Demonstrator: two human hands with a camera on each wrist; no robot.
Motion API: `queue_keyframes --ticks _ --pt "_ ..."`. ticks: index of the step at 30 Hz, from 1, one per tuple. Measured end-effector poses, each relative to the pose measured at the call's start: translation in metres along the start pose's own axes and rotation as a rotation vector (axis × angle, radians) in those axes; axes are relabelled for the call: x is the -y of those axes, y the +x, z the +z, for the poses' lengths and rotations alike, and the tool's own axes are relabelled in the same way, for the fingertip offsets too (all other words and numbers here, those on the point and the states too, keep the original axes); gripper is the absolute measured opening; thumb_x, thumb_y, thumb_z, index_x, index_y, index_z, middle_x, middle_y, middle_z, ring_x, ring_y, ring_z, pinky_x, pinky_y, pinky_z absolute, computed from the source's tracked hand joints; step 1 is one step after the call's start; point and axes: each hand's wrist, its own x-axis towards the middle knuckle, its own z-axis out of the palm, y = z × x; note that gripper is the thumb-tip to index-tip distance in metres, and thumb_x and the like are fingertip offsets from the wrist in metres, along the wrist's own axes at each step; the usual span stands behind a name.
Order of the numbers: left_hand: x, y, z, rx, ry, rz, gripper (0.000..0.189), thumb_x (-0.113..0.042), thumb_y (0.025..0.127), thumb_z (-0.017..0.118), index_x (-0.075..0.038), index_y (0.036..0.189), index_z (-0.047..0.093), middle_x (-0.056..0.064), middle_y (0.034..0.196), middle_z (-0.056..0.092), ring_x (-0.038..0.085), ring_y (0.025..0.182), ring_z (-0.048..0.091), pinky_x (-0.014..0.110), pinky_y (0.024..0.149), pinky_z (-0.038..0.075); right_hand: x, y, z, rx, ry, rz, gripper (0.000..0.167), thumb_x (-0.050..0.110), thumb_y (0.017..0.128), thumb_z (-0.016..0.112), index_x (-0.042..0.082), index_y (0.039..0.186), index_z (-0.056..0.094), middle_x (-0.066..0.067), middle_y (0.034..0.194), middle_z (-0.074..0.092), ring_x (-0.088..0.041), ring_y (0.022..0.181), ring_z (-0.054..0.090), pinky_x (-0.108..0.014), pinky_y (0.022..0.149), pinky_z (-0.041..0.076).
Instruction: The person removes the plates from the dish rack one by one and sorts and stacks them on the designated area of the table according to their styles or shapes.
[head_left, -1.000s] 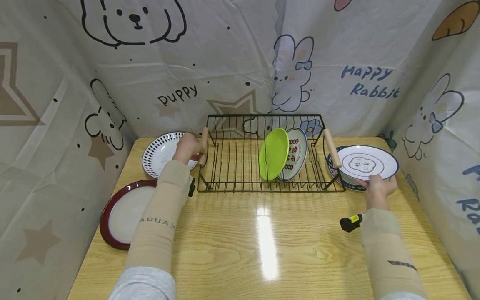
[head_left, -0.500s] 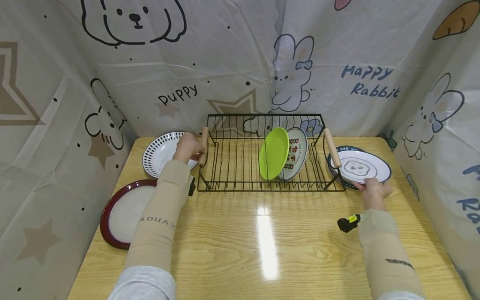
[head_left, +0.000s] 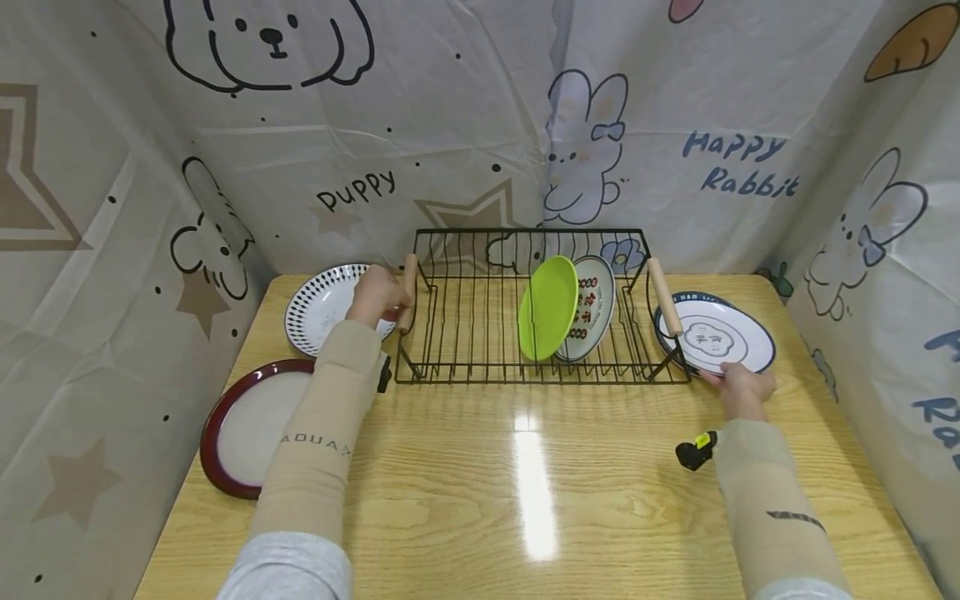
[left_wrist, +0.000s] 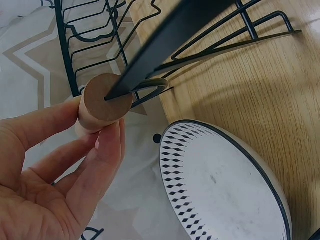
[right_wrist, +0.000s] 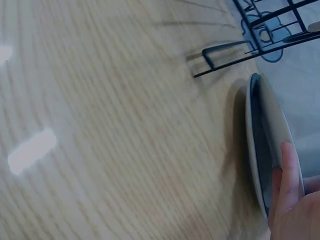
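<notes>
My left hand (head_left: 377, 296) grips the left wooden handle (left_wrist: 102, 100) of the black wire dish rack (head_left: 480, 367), thumb and fingers around it. At the right, my right hand (head_left: 746, 390) pinches the near rim of a white plate (head_left: 738, 329), with a dark rim and printed emblem. In the right wrist view its fingers (right_wrist: 287, 172) lie under the plate. Beneath it is a dark-blue patterned plate (head_left: 693, 297), mostly covered. The two rims stand slightly apart at my hand. A green plate (head_left: 551, 308) and a white plate with red print (head_left: 597, 304) lean upright in the rack.
A white bowl-like plate with black diamonds (head_left: 318, 304) lies left of the rack, partly behind my left hand. Nearer, a maroon-rimmed plate (head_left: 251, 442) is partly under my left forearm. A printed curtain (head_left: 465, 125) encloses the wooden table (head_left: 600, 500) at back and sides.
My right hand has moved left and slightly nearer with the white plate, which now sits lower over the dark-blue plate. My left hand and the rack have stayed still.
</notes>
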Motion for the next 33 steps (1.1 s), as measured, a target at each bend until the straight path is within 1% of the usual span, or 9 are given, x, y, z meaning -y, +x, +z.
queue_keyframes --ticks 4,8,11,14,19,23,25,29,33 --pt "0.001 0.003 0.001 0.001 -0.017 -0.006 0.034 0.003 0.08 0.06 0.009 0.111 0.047 0.02 0.103 0.049 0.036 0.085 0.061 0.042 0.076 0.055 -0.004 0.003 -0.001 -0.005 -0.079 -0.004 0.09 -0.018 0.083 0.043 0.03 0.147 -0.001 -0.006 0.147 0.024 -0.011 0.086 0.058 -0.022 0.068 0.055" --pt "0.002 0.004 0.001 -0.003 -0.006 -0.004 0.033 0.002 0.08 0.061 0.008 0.109 0.048 0.02 0.102 0.05 0.036 0.084 0.062 0.04 0.073 0.056 -0.006 0.008 -0.003 0.0 -0.183 -0.003 0.09 -0.013 0.084 0.047 0.028 0.147 -0.004 -0.006 0.143 0.028 -0.008 0.071 0.058 -0.019 0.068 0.054" --pt "0.002 0.004 0.001 -0.006 -0.006 0.006 0.036 0.003 0.079 0.061 0.007 0.112 0.046 0.02 0.103 0.05 0.035 0.085 0.061 0.037 0.069 0.057 -0.006 0.012 -0.005 -0.004 -0.281 -0.004 0.086 -0.007 0.085 0.051 0.023 0.147 -0.001 -0.005 0.126 0.041 -0.005 0.057 0.058 -0.017 0.067 0.054" --pt "0.001 0.004 0.001 -0.004 -0.018 0.013 0.041 0.004 0.079 0.061 0.005 0.116 0.044 0.02 0.106 0.049 0.036 0.087 0.061 0.036 0.068 0.057 -0.005 0.014 -0.007 -0.01 -0.421 -0.023 0.079 0.001 0.086 0.055 0.013 0.146 0.006 -0.002 0.103 0.046 -0.004 0.047 0.057 -0.016 0.066 0.054" --pt "0.001 0.003 0.0 0.001 -0.027 0.008 0.04 0.003 0.079 0.06 0.006 0.116 0.045 0.021 0.108 0.05 0.037 0.088 0.061 0.038 0.071 0.057 -0.005 0.016 -0.01 -0.006 -0.673 -0.094 0.071 0.011 0.086 0.059 0.0 0.142 0.018 0.001 0.076 0.051 -0.005 0.044 0.056 -0.016 0.059 0.054" --pt "0.001 0.001 0.0 0.004 -0.023 0.012 0.039 0.003 0.08 0.06 0.006 0.116 0.045 0.021 0.108 0.05 0.036 0.087 0.061 0.039 0.073 0.056 -0.004 0.016 -0.012 0.0 -0.807 -0.127 0.071 0.018 0.086 0.061 -0.005 0.139 0.02 0.005 0.052 0.051 -0.007 0.041 0.056 -0.017 0.049 0.051" --pt "0.002 0.0 0.0 0.005 -0.017 0.016 0.039 0.003 0.08 0.06 0.006 0.116 0.045 0.021 0.108 0.05 0.036 0.087 0.061 0.038 0.073 0.056 -0.004 0.016 -0.013 -0.002 -0.871 -0.134 0.071 0.022 0.086 0.061 -0.008 0.137 0.022 0.004 0.046 0.05 -0.007 0.04 0.055 -0.017 0.047 0.05" --pt "0.001 -0.001 0.0 -0.001 -0.013 0.021 0.038 0.002 0.08 0.06 0.006 0.116 0.046 0.021 0.107 0.05 0.035 0.086 0.061 0.036 0.069 0.057 -0.005 0.017 -0.015 -0.006 -0.986 -0.146 0.071 0.031 0.087 0.059 -0.012 0.134 0.027 0.004 0.044 0.049 -0.007 0.039 0.054 -0.017 0.045 0.048" --pt "0.001 -0.001 0.0 -0.007 -0.019 0.026 0.039 0.003 0.08 0.061 0.007 0.116 0.045 0.021 0.107 0.05 0.035 0.085 0.061 0.034 0.066 0.057 -0.005 0.021 -0.016 0.012 -1.059 -0.172 0.073 0.036 0.088 0.056 -0.016 0.131 0.028 0.003 0.041 0.049 -0.007 0.038 0.054 -0.017 0.043 0.046"
